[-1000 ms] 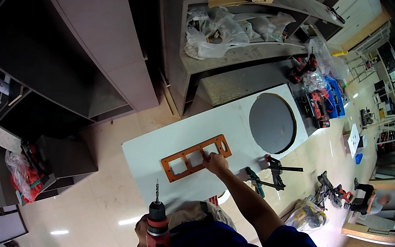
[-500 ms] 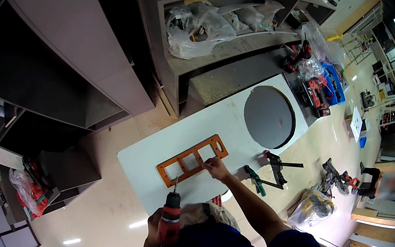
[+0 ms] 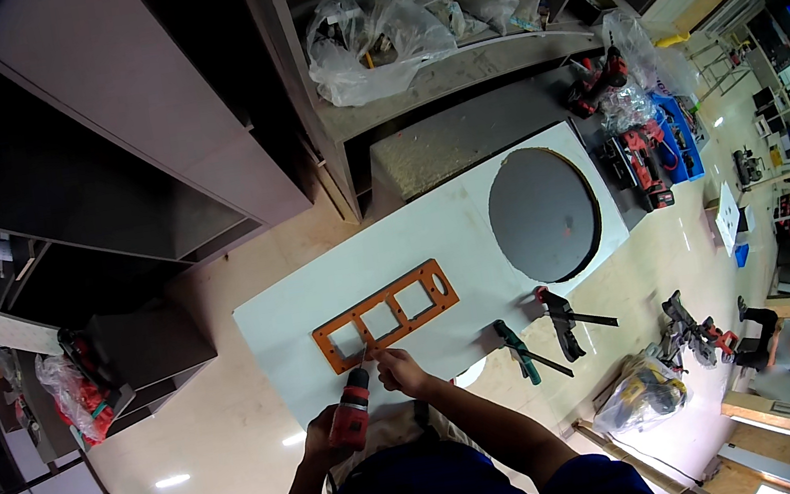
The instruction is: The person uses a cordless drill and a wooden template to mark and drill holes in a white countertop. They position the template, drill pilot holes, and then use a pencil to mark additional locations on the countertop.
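Observation:
A red and black cordless drill (image 3: pixel 349 418) is gripped in my left hand (image 3: pixel 319 442). Its thin bit points away from me, with the tip close to the near edge of an orange routing template (image 3: pixel 399 310). That template lies flat on a white board (image 3: pixel 473 226) and has several cut-outs, mostly square, and an oval slot at its right end. My right hand (image 3: pixel 398 370) is closed in a pinch beside the bit tip, at the template's near edge. Whatever those fingertips hold is too small to make out.
A large round cut-out (image 3: pixel 544 214) opens at the board's right end. Black clamp (image 3: pixel 560 323) and green clamp (image 3: pixel 518 351) sit at the near edge. More red power tools (image 3: pixel 644 161) and a blue bin (image 3: pixel 679 136) stand right. Plastic bags (image 3: pixel 376 42) fill the shelf behind.
My right hand has moved left along the template's near edge, from its right part to beside the drill bit. The drill has shifted slightly, and the head view has turned a little.

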Tool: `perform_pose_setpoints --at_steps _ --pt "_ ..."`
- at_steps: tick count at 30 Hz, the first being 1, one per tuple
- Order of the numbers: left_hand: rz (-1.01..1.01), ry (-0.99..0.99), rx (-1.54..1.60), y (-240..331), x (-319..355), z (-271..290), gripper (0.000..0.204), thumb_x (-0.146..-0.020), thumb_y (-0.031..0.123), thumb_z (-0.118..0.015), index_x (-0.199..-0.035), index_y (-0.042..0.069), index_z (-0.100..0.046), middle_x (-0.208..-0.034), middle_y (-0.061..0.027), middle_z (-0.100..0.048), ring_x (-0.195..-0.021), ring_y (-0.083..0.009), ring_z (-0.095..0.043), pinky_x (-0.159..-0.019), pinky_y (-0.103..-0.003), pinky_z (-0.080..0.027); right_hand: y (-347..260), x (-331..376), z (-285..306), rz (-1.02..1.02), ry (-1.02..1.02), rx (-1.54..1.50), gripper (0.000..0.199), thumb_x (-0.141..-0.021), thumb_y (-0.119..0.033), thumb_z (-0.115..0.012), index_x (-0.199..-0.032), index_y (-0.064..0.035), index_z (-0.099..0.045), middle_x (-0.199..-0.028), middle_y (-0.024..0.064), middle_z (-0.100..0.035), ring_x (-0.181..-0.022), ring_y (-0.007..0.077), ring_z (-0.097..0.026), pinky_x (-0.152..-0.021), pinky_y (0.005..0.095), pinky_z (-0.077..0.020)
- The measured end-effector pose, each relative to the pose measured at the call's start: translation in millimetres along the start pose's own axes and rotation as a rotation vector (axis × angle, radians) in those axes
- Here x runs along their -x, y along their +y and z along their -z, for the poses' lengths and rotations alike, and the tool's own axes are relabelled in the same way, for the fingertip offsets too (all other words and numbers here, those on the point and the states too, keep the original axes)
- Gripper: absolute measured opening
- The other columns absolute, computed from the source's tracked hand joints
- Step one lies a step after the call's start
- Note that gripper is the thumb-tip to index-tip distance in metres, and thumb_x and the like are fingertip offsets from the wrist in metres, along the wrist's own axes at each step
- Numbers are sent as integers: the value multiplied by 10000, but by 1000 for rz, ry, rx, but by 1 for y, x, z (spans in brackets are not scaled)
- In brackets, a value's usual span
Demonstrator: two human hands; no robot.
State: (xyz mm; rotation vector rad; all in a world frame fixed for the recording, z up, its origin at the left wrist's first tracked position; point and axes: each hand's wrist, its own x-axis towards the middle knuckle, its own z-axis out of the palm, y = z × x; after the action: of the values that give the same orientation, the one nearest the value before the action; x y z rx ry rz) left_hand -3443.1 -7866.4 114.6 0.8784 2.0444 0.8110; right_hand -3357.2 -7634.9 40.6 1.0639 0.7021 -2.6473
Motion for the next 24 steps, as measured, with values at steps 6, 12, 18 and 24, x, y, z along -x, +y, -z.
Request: perform_pose_setpoints --at_steps 6,12,18,24 --pt "-4 11 59 0 -12 -4 502 -655 148 -847 -1096 74 -619 -990 -79 -688 -870 -249 -691 -782 -342 -557 1 -11 -5 -72 -52 -108 260 -1025 -330 -526 -1123 -97 -586 -579 -74 -261 -450 64 -235 -422 254 -195" --pt "6 36 186 1 -22 -4 499 -660 160 -857 -1089 72 -620 -964 -66 -689 -840 -211 -684 -778 -334 -553 7 -14 -3 -77 -45 -108 214 -1008 -343 -562 -1011 -129 -555 -586 -76 -280 -453 67 -237 -420 248 -189" --pt "63 7 45 3 -35 0 429 -699 189 -829 -1054 73 -618 -943 -108 -705 -858 -278 -706 -773 -355 -560 14 -21 3 -113 -57 -190 214 -998 -336 -581 -955 -138 -513 -606 -65 -320 -475 70 -274 -437 251 -213" --pt "101 40 61 16 -43 7 375 -726 204 -809 -1024 72 -623 -898 -138 -716 -861 -322 -713 -761 -377 -565 15 -26 3 -118 -71 -192 240 -1000 -345 -566 -1017 -108 -531 -639 -41 -393 -513 76 -318 -458 256 -240"
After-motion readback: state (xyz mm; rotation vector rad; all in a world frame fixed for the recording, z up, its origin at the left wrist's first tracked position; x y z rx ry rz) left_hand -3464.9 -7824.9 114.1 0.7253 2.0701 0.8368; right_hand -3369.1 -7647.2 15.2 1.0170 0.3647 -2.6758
